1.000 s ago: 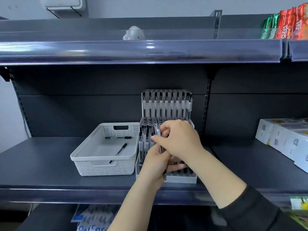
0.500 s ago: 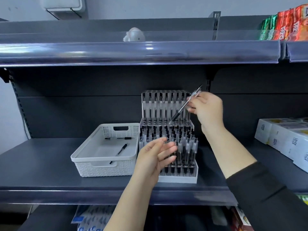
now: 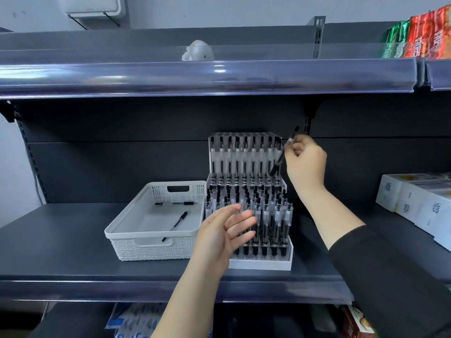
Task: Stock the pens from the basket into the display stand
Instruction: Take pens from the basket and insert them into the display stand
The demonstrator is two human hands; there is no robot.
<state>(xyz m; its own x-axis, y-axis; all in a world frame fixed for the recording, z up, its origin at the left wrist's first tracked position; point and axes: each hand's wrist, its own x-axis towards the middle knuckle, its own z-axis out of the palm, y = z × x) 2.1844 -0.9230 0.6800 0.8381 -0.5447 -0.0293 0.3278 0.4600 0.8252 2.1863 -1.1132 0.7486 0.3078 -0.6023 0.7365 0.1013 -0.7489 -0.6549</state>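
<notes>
A tiered clear display stand (image 3: 262,263) full of upright black pens sits mid-shelf. My right hand (image 3: 306,164) is raised at the stand's top right corner, shut on a black pen (image 3: 284,152) that tilts tip-down toward the back tier's rightmost slot. My left hand (image 3: 223,234) hovers open in front of the stand's lower left rows, fingers spread, holding nothing. The white woven basket (image 3: 146,247) stands left of the stand. One loose pen (image 3: 176,225) lies diagonally in it and another pen (image 3: 174,203) rests along its back wall.
The dark shelf (image 3: 61,242) carries white boxes (image 3: 415,203) at the right. An upper shelf (image 3: 207,79) overhangs closely above the stand, with a white object (image 3: 198,51) and red and green packets (image 3: 419,37) on it. Goods show on the lower shelf.
My right hand lifted a pen away from my left hand to the stand's top right and tilted it steeper toward the back tier. My left hand opened and stayed low.
</notes>
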